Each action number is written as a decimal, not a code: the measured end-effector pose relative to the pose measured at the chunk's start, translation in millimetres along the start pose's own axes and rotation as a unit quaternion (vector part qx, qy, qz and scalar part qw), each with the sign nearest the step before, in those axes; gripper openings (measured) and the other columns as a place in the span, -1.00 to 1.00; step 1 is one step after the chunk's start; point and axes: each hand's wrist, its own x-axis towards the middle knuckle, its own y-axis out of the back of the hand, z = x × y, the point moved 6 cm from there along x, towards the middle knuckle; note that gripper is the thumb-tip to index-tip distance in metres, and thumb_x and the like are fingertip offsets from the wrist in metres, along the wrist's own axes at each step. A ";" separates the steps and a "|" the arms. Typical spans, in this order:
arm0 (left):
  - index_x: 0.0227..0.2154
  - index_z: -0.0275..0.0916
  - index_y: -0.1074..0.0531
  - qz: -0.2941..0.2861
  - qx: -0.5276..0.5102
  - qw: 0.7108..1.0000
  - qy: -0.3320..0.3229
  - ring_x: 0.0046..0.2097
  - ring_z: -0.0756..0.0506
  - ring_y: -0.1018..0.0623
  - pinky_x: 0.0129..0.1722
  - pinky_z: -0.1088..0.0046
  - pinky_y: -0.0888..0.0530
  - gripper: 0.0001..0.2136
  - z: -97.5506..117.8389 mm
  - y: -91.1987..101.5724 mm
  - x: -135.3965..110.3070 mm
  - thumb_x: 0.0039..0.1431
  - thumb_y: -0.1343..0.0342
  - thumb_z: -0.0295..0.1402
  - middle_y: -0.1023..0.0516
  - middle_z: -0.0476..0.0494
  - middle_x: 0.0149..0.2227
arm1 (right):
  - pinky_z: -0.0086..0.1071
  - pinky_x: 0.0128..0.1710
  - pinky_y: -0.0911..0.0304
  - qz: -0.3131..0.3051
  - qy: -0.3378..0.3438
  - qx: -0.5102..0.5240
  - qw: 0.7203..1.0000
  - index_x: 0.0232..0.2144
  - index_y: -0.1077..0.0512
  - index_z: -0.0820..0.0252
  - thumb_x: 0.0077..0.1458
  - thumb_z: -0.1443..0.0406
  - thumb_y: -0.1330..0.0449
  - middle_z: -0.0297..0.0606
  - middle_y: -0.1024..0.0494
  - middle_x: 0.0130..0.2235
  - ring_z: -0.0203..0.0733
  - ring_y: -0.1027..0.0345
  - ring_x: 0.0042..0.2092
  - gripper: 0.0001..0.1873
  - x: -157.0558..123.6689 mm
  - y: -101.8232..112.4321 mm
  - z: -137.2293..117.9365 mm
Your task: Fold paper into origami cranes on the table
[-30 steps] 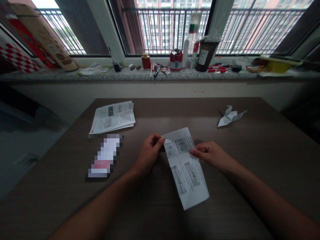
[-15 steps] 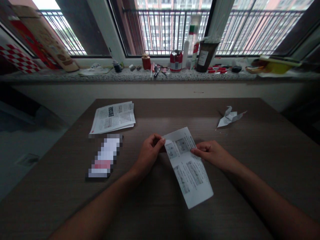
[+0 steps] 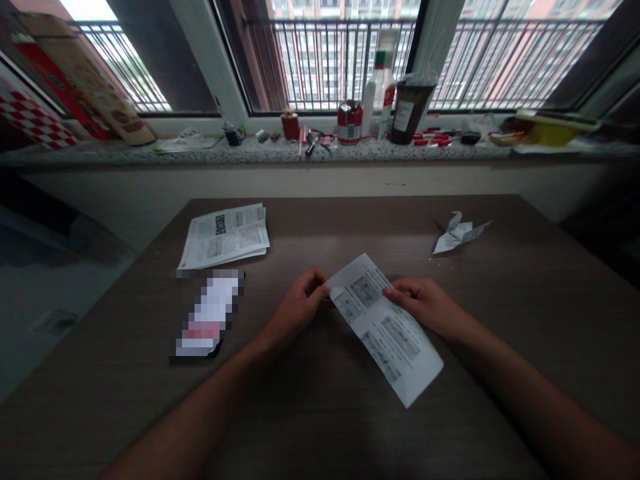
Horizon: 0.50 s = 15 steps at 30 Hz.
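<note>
A printed sheet of paper [image 3: 387,333] with grey pictures and lines of text slants over the middle of the table, its lower end pointing to the right. My left hand [image 3: 305,300] pinches its upper left corner between thumb and fingers. On the opposite edge, my right hand [image 3: 417,300] grips the sheet with the thumb on top; its fingertips are hidden beneath. A folded paper crane [image 3: 457,233] stands beyond my right hand. Left of my left hand lies a phone [image 3: 210,313] with a blurred screen.
Folded printed papers [image 3: 227,233] lie at the back left of the brown table [image 3: 320,220]. Along the stone windowsill [image 3: 270,153] stand a red can [image 3: 349,123], a bottle [image 3: 377,93], a dark cup [image 3: 410,110], a yellow container [image 3: 550,133] and small tools.
The lower end of the sheet has swung to the right, so it slants more. Both hands keep their hold and have barely moved.
</note>
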 end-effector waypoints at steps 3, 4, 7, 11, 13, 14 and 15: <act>-0.23 -0.20 -0.51 -0.003 0.059 0.998 -0.034 -0.19 -0.16 -0.61 -0.21 0.36 -0.53 -0.86 8.5 2.1 0.8 0.25 -0.20 -0.24 -0.62 -0.14 -0.24 | -0.37 -0.47 -0.23 -0.020 0.009 -0.031 0.999 -0.30 -0.57 0.20 0.31 -0.03 -0.18 -0.23 -0.57 -0.40 -0.22 -0.39 -0.41 -0.58 -0.4 -4.9 -2.4; -0.20 -0.19 -0.53 -0.007 0.068 0.997 -0.044 -0.18 -0.17 -0.62 -0.21 0.36 -0.52 -0.84 11.4 1.6 0.8 0.27 -0.20 -0.22 -0.63 -0.16 -0.21 | -0.37 -0.48 -0.22 -0.028 0.015 -0.045 0.998 -0.30 -0.57 0.19 0.32 -0.01 -0.18 -0.23 -0.56 -0.41 -0.23 -0.38 -0.41 -0.59 -0.6 -7.5 -4.0; -0.17 -0.17 -0.57 -0.045 0.082 0.994 -0.054 -0.18 -0.17 -0.63 -0.24 0.36 -0.52 -0.79 17.5 -5.1 0.2 0.33 -0.17 -0.15 -0.65 -0.19 -0.18 | -0.37 -0.48 -0.20 -0.059 0.026 -0.083 0.994 -0.32 -0.57 0.19 0.34 0.03 -0.16 -0.24 -0.57 -0.40 -0.24 -0.36 -0.42 -0.62 -1.6 -17.0 -8.2; -0.21 -0.17 -0.60 -0.099 0.108 0.987 -0.058 -0.24 -0.15 -0.62 -0.27 0.38 -0.50 -0.77 18.0 -17.1 -2.4 0.34 -0.17 -0.14 -0.65 -0.16 -0.25 | -0.38 -0.49 -0.19 -0.089 0.027 -0.111 0.989 -0.32 -0.58 0.20 0.35 0.06 -0.14 -0.23 -0.58 -0.40 -0.24 -0.37 -0.42 -0.62 -3.2 -26.9 -10.7; -0.25 -0.18 -0.60 -0.108 0.114 0.986 -0.054 -0.27 -0.14 -0.61 -0.30 0.39 -0.49 -0.76 15.2 -20.3 -3.3 0.34 -0.17 -0.13 -0.64 -0.14 -0.29 | -0.38 -0.48 -0.18 -0.092 0.032 -0.125 0.987 -0.30 -0.58 0.21 0.35 0.06 -0.14 -0.23 -0.57 -0.39 -0.24 -0.37 -0.41 -0.62 -3.8 -29.1 -11.3; -0.26 -0.18 -0.60 -0.109 0.115 0.986 -0.053 -0.28 -0.14 -0.61 -0.31 0.40 -0.49 -0.75 13.7 -21.0 -3.6 0.35 -0.16 -0.12 -0.63 -0.14 -0.31 | -0.38 -0.47 -0.18 -0.092 0.033 -0.129 0.987 -0.29 -0.58 0.21 0.36 0.06 -0.14 -0.24 -0.57 -0.39 -0.24 -0.36 -0.40 -0.62 -4.0 -29.7 -11.4; -0.26 -0.18 -0.59 -0.107 0.118 0.986 -0.051 -0.29 -0.13 -0.60 -0.33 0.40 -0.48 -0.75 12.4 -21.4 -3.8 0.35 -0.16 -0.12 -0.62 -0.13 -0.32 | -0.38 -0.48 -0.17 -0.090 0.034 -0.133 0.986 -0.29 -0.57 0.21 0.36 0.06 -0.14 -0.24 -0.56 -0.39 -0.24 -0.36 -0.40 -0.62 -4.1 -30.1 -11.5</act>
